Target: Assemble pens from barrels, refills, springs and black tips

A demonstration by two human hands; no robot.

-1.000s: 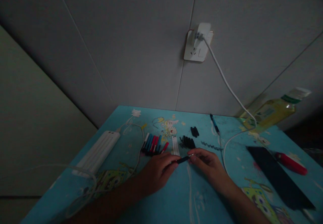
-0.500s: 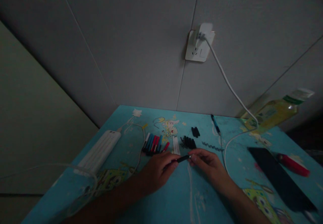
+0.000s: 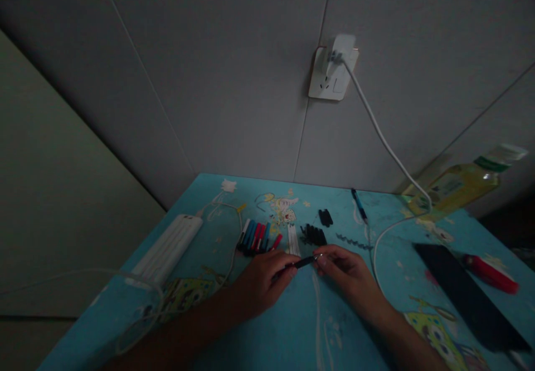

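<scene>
Between my two hands lies a slim dark pen barrel point(image 3: 305, 262). My left hand point(image 3: 261, 282) is closed around its left part. My right hand point(image 3: 350, 275) pinches its right end, where a small shiny tip shows at the fingers. Just beyond the hands, several blue, red and white pen barrels point(image 3: 254, 237) with dark ends lie side by side. Thin white sticks point(image 3: 293, 241), perhaps refills, lie right of them. Short black pieces point(image 3: 315, 235) sit in a row, with a few more black pieces point(image 3: 325, 218) behind. A line of small coiled springs point(image 3: 353, 242) lies to the right.
A blue pen point(image 3: 359, 206) lies near the wall. On the left are a white power strip point(image 3: 169, 248) and loose cables. At right stand out a yellow liquid bottle point(image 3: 460, 184), a dark flat slab point(image 3: 468, 293), a red-handled object point(image 3: 493, 274) and a white charging cable point(image 3: 388, 148).
The view has shifted very slightly. Both hands keep their hold on the pen barrel, with only a small movement of the right fingertips at the shiny tip.
</scene>
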